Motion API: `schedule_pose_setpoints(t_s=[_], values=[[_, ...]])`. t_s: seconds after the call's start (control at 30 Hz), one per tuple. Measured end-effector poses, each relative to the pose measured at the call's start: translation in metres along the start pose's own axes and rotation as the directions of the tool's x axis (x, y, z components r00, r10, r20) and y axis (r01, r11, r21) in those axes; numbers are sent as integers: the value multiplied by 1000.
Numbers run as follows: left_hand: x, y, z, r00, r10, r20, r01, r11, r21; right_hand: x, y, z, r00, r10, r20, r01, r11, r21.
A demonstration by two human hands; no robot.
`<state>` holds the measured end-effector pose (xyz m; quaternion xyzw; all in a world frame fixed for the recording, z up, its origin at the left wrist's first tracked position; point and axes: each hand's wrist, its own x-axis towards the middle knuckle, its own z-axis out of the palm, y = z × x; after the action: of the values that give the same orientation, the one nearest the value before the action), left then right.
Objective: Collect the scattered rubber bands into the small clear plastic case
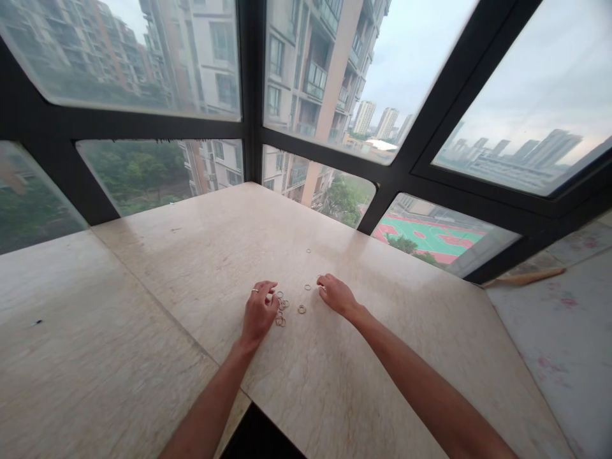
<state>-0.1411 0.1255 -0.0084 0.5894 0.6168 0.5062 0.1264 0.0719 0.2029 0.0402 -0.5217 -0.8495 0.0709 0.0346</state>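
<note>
Small thin rings lie on a pale marble ledge. My left hand (259,312) rests beside a loose pile of rings (281,305), its fingers curved and apart, with a band on one finger. My right hand (337,294) is closed in a pinch a little to the right, and the edge of a ring (319,276) shows at its fingertips. Between the hands are a single ring (307,287) and what looks like a small stack of rings (301,310). Farther off toward the window lies another ring (308,250).
The marble ledge (191,268) has a seam running across its left part. A small dark object (37,323) lies far left, and a small bit (176,229) near the back. Dark window frames (253,127) border the ledge; a floral panel (559,338) stands at right.
</note>
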Motion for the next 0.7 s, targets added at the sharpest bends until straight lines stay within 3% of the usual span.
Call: schedule_pose_setpoints(t_s=[0.2,0.43,0.57,0.7], values=[[0,1,-3,998,-27,-50,29,999,36,44,23,-6,987,135,-82,-139,990,-40],[3,-1,-2,1000,-6,-18,8,993,114,119,17,-2,998,-23,-56,20,999,-50],[5,-3,-2,996,-76,-50,79,995,64,120,9,2,986,-165,-3,165,984,-64],[5,-1,-1,997,-57,-60,60,997,49,88,-10,7,928,-371,38,372,927,-34]])
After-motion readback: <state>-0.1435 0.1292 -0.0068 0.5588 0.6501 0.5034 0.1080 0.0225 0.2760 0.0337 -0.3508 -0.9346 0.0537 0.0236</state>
